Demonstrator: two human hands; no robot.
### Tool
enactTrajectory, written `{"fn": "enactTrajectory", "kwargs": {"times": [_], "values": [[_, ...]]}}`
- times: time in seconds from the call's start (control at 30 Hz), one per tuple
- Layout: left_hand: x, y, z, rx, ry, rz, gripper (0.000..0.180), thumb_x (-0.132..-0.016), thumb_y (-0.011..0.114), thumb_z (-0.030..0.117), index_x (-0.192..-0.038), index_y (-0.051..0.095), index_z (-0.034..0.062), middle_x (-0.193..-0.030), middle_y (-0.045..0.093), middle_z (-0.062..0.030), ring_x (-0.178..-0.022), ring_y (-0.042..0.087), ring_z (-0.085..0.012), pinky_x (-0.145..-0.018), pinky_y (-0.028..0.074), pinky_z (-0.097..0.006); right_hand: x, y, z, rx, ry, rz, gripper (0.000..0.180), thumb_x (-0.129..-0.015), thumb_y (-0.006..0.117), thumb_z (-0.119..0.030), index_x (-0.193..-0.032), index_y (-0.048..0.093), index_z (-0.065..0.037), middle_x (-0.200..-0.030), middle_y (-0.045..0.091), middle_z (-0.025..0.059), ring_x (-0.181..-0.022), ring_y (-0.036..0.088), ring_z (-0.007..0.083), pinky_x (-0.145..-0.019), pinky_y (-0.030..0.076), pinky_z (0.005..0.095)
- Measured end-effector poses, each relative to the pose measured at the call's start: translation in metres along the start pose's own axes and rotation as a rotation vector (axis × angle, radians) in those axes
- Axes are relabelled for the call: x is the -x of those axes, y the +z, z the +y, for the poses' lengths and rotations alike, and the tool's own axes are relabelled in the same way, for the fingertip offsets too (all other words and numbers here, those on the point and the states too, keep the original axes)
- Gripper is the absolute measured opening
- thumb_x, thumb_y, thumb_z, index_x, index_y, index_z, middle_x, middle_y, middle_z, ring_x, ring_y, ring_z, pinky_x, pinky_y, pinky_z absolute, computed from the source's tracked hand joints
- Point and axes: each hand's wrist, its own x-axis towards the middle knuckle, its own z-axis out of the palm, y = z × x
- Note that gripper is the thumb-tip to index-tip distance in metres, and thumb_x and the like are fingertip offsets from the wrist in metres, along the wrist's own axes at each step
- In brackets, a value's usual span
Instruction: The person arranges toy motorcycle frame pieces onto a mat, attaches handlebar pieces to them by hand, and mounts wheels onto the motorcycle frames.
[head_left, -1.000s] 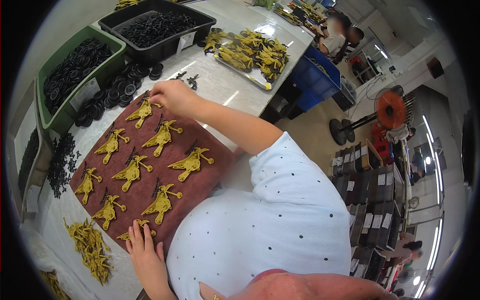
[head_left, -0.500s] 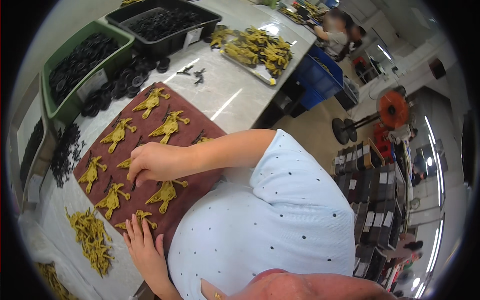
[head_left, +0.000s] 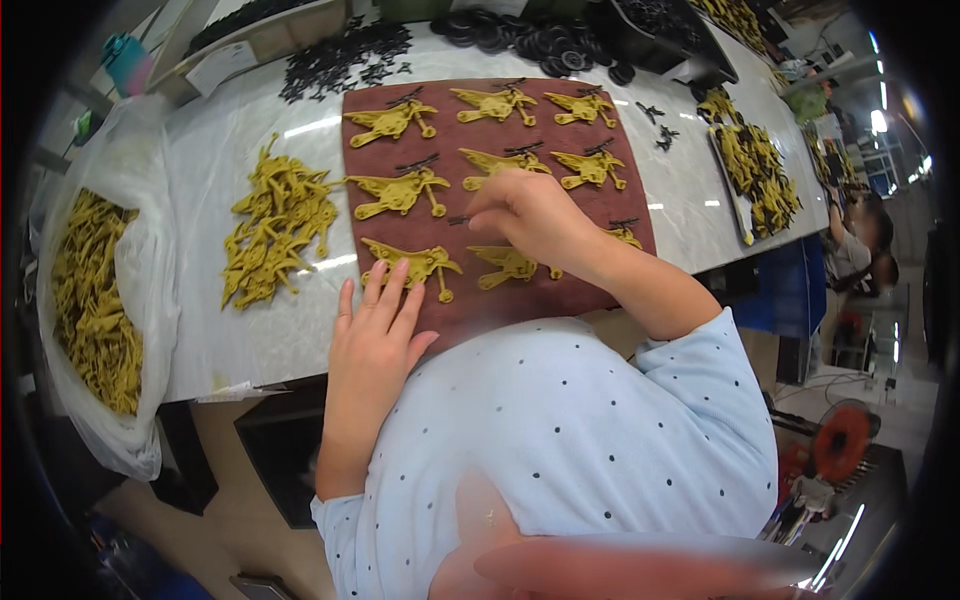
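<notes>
Bare table (head_left: 690,205) right of brown mat (head_left: 455,300) passable; yellow parts heap (head_left: 275,225) blocks left.

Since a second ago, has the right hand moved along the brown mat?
Yes. The right hand has come back from the mat's far edge beside the black rings to the middle of the brown mat, nearer the person's body.

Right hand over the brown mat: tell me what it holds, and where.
The right hand pinches a small black part at one end with its fingertips; its exact shape cannot be told.
</notes>
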Motion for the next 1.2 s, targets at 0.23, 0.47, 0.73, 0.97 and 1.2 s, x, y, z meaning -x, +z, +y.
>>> {"fn": "enactTrajectory", "kwargs": {"times": [0.23,0.47,0.73,0.97,1.2], "values": [[0.003,0.010,-0.006,0.050,0.028,-0.011,0.052,-0.076,0.070,0.023,-0.120,0.055,0.0007,-0.134,0.048,-0.0121,-0.128,0.042,-0.0284,-0.105,0.034,-0.046,-0.022,0.040,-0.005,0.123,-0.046,-0.121,0.012,-0.079,0.066,-0.011,-0.082,0.061,-0.001,-0.083,0.061,0.0140,-0.083,0.058,0.0318,-0.073,0.046,0.0393],[0.003,0.012,-0.009,0.076,0.018,0.012,0.049,-0.076,0.070,0.020,-0.118,0.057,-0.0004,-0.132,0.050,-0.0130,-0.124,0.045,-0.0296,-0.103,0.036,-0.044,-0.029,0.043,-0.007,0.180,0.102,-0.268,0.012,-0.079,0.066,-0.012,-0.080,0.061,-0.002,-0.085,0.061,0.0142,-0.085,0.057,0.0328,-0.074,0.045,0.0412],[0.001,0.013,-0.006,0.092,0.007,-0.001,0.049,-0.075,0.070,0.020,-0.118,0.057,-0.0005,-0.132,0.050,-0.0134,-0.124,0.045,-0.0299,-0.102,0.037,-0.043,-0.024,0.052,-0.008,0.280,0.054,-0.237,0.008,-0.079,0.064,-0.008,-0.084,0.058,-0.004,-0.084,0.057,0.0126,-0.085,0.057,0.0331,-0.070,0.045,0.0420],[-0.002,0.010,-0.005,0.104,0.007,0.029,0.048,-0.072,0.072,0.017,-0.114,0.059,-0.0031,-0.127,0.053,-0.0157,-0.119,0.050,-0.0314,-0.097,0.041,-0.041,-0.031,0.047,0.007,0.091,0.122,-0.300,0.019,-0.080,0.068,-0.019,-0.080,0.059,-0.002,-0.086,0.059,0.0142,-0.083,0.057,0.0337,-0.071,0.045,0.0400],[-0.004,0.010,-0.003,0.099,0.019,0.048,0.048,-0.072,0.072,0.017,-0.114,0.060,-0.0029,-0.126,0.055,-0.0158,-0.117,0.051,-0.0322,-0.093,0.043,-0.040,-0.030,0.051,-0.002,0.152,0.178,-0.293,0.026,-0.078,0.071,-0.025,-0.078,0.059,-0.003,-0.086,0.059,0.0146,-0.081,0.058,0.0338,-0.069,0.045,0.0405]]}}
